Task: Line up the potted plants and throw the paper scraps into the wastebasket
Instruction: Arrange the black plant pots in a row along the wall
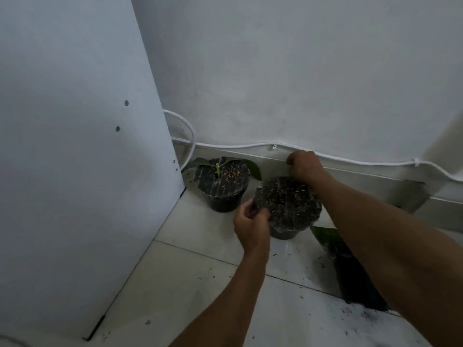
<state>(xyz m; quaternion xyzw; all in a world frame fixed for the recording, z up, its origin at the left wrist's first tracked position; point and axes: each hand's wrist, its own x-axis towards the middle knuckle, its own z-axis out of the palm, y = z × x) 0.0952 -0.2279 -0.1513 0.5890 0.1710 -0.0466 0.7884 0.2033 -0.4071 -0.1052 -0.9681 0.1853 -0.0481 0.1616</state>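
Observation:
Two black potted plants stand on the tiled floor by the wall. The left pot (pixel 223 186) sits near the cabinet corner, with a green stem and leaves. The right pot (pixel 288 209) is filled with dark soil and covered in clear plastic. My left hand (pixel 251 225) grips its near-left rim. My right hand (pixel 304 165) holds its far rim against the wall. A third dark pot (pixel 350 274) with a green leaf (pixel 325 234) lies partly hidden under my right forearm. No paper scraps or wastebasket are in sight.
A tall white cabinet panel (pixel 75 171) fills the left side. A white cable (pixel 350 160) runs along the wall above the skirting. Soil crumbs (pixel 360 316) are scattered over the pale floor tiles (pixel 200 284).

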